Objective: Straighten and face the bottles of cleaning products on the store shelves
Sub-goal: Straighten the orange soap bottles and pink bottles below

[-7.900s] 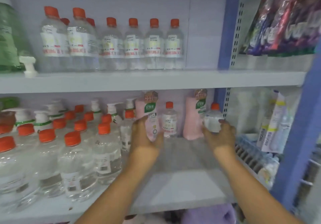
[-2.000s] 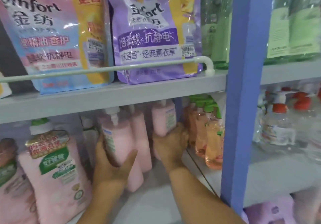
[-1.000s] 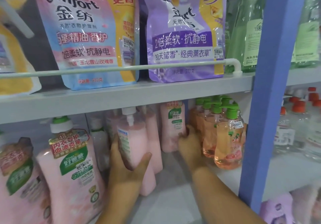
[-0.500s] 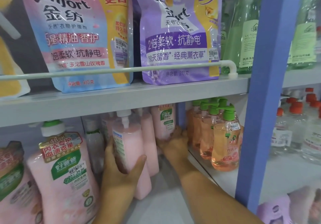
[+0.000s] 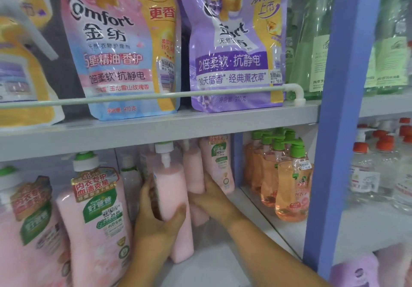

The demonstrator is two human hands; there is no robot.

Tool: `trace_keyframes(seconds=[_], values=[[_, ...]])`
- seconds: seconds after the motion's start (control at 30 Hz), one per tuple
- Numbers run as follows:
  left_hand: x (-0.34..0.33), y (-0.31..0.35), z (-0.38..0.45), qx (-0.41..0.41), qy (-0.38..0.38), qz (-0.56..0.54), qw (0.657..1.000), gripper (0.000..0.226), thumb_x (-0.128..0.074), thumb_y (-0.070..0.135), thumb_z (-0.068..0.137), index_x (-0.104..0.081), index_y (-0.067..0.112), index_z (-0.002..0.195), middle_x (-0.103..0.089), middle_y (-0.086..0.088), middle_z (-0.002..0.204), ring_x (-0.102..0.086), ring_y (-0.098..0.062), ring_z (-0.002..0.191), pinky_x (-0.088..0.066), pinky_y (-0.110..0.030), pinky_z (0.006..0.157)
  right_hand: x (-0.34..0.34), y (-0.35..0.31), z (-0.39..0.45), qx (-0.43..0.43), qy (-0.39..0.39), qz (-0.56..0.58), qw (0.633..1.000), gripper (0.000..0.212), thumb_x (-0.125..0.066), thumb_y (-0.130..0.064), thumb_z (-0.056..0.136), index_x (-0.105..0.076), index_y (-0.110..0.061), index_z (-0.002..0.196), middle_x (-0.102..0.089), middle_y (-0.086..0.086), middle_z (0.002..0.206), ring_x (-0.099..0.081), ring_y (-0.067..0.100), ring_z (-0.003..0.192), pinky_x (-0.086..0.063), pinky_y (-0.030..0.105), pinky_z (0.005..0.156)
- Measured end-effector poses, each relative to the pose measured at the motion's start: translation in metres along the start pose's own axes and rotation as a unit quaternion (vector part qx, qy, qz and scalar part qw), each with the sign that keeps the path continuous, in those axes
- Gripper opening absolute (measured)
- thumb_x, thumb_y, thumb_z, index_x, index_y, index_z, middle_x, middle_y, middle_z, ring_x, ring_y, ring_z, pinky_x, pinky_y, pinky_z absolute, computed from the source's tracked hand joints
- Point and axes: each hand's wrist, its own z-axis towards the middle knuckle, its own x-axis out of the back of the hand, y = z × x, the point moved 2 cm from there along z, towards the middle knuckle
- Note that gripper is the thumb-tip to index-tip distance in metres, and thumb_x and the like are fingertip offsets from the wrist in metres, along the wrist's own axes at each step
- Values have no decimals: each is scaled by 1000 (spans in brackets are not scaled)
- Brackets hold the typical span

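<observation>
My left hand point(image 5: 156, 217) is wrapped round a tall pink pump bottle point(image 5: 172, 193) standing on the lower shelf, its label turned sideways to the left. Just behind it, my right hand point(image 5: 210, 194) grips a second pink bottle point(image 5: 194, 173) near its base. A third pink bottle point(image 5: 219, 162) with a green label facing forward stands at the back by the divider. Large pink bottles with green labels point(image 5: 98, 215) stand to the left.
Orange pump bottles with green tops point(image 5: 289, 188) fill the space right of the hands. A blue upright post point(image 5: 334, 130) divides the bays; clear bottles with red caps point(image 5: 379, 166) stand beyond it. Softener pouches point(image 5: 234, 48) sit behind a white rail point(image 5: 156, 96) on the upper shelf.
My right hand has moved from the back bottle with the green label to the pink bottle in front of it. My left hand keeps its hold on the front pump bottle.
</observation>
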Motion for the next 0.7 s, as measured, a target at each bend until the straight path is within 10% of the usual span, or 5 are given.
trace_keyframes(seconds=[0.23, 0.43, 0.7], values=[[0, 6, -2, 16, -10, 19, 1000, 90, -79, 1, 83, -36, 39, 152, -59, 45, 118, -57, 25, 103, -45, -8, 81, 34, -4, -34, -23, 90, -117, 989, 71, -74, -27, 58, -48, -36, 123, -68, -16, 109, -67, 4, 103, -53, 18, 79], [0, 4, -2, 44, -16, 17, 999, 91, -79, 4, 84, -32, 44, 151, -54, 52, 113, -54, 31, 97, -44, -15, 82, 74, 2, -51, 14, 253, -72, 965, 41, -71, 1, 82, -57, -31, 104, -70, -11, 101, -69, -2, 87, -48, 7, 61], [-3, 7, 0, 63, -45, 36, 996, 88, -92, 14, 73, -38, 51, 133, -58, 54, 98, -59, 27, 87, -46, -7, 67, 81, 0, -45, -21, 229, -47, 972, 31, -69, -12, 97, -59, -33, 117, -76, -12, 105, -72, 1, 84, -50, 8, 61]])
